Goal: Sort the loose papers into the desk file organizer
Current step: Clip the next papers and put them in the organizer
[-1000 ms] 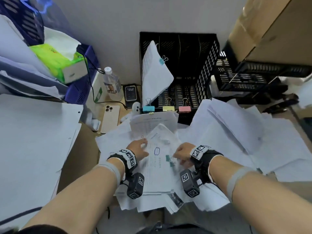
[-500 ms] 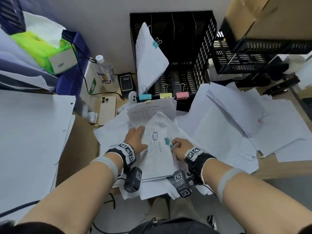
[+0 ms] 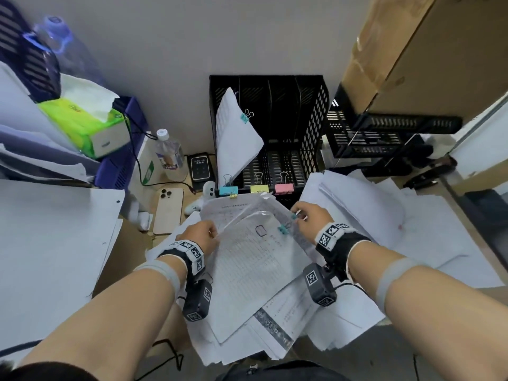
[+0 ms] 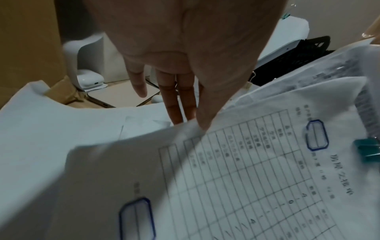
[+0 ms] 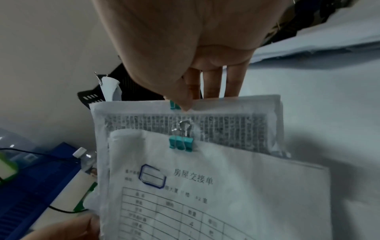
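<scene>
Both hands hold a clipped paper bundle (image 3: 255, 259) lifted off the pile, a table form on top with a teal binder clip (image 3: 282, 229) (image 5: 180, 144). My left hand (image 3: 202, 233) pinches its left edge, thumb on top (image 4: 203, 113). My right hand (image 3: 308, 220) pinches the top edge beside a second teal clip (image 5: 174, 104). Behind stands the black desk file organizer (image 3: 313, 127); another clipped stack (image 3: 236, 138) leans in its leftmost slot. Blue, yellow and pink clips (image 3: 258, 188) sit on its front edge.
Loose white sheets (image 3: 384, 221) cover the desk to the right and under the bundle. A phone (image 3: 168, 210), water bottle (image 3: 168, 154), tissue box (image 3: 90, 125) and blue crate lie at left. Black trays (image 3: 384, 133) and a cardboard box (image 3: 428, 53) stand at right.
The bundle has come up off the pile and tilted toward the organizer. My right hand moved up to its top edge; the left hand shifted from lying on the sheet to pinching its edge.
</scene>
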`<state>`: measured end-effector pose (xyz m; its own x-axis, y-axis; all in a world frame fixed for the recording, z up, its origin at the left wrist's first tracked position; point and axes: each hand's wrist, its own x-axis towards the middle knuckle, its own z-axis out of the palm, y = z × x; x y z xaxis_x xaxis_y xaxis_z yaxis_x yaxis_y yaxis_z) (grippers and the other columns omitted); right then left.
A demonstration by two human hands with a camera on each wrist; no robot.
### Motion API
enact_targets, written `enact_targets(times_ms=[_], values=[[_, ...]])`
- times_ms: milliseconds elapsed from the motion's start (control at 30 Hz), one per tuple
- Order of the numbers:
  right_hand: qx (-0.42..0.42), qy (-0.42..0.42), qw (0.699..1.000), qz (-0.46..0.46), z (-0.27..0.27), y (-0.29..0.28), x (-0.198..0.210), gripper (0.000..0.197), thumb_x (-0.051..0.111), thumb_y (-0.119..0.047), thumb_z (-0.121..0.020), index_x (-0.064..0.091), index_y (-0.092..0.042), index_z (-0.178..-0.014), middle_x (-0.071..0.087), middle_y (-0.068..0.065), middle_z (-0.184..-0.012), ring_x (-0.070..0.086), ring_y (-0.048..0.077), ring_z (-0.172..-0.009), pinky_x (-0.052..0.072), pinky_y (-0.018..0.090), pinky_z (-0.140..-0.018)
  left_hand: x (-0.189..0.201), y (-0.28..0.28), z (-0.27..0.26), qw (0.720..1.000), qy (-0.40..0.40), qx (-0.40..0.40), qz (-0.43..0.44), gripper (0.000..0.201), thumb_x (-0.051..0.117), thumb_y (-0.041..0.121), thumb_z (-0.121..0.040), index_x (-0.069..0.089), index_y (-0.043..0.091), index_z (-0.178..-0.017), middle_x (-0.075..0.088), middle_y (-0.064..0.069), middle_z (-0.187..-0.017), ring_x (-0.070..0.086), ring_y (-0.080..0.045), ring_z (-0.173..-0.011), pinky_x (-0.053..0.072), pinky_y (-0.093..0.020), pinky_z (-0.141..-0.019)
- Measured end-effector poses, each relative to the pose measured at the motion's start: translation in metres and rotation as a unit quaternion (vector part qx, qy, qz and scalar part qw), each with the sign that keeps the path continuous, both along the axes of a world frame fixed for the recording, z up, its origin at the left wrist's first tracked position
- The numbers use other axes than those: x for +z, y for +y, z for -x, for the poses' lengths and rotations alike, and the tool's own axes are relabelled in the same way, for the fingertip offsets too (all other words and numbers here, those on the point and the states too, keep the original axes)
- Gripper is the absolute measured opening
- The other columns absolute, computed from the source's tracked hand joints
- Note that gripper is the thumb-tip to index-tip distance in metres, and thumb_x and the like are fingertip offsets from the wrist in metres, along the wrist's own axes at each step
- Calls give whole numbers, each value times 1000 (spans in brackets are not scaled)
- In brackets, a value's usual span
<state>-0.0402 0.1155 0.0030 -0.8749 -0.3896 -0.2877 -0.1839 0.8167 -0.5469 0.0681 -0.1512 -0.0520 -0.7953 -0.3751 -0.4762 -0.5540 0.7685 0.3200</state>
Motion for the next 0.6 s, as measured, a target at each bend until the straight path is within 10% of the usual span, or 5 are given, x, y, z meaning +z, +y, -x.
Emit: enact_targets(times_ms=[200,300,400,600], values=[[57,84,994,37,24,-12,55,9,60,-25,-88,60,-33,-85,67,-8,-79,63,18,-70,51,27,-62,43,17,13,981,114,4,-157,65,84,34,-76,52,26,-133,61,5,-116,61,-11,-104,48,-25,-87],[107,118,987,36,37,-25,86,20,55,-18,-87,59,-37,-85,68,-12,-83,66,16,-74,58,38,-69,74,27,27,963,146,-38,-223,38,79,31,-84,66,20,-118,73,6,-105,68,-4,-90,56,-22,-80],[132,155,977,68,43,-37,120,31,48,-9,-88,62,-35,-95,68,-6,-95,66,19,-84,56,36,-78,92,29,36,958,187,-22,-217,30,75,32,-86,75,9,-106,76,-11,-103,71,-22,-93,58,-37,-87],[25,224,965,133,58,-46,143,50,61,-23,-85,42,-29,-130,61,-6,-102,59,15,-96,50,35,-86,103,8,27,915,269,146,-262,10,64,21,-97,71,15,-95,72,-4,-90,71,-30,-96,52,-33,-81]])
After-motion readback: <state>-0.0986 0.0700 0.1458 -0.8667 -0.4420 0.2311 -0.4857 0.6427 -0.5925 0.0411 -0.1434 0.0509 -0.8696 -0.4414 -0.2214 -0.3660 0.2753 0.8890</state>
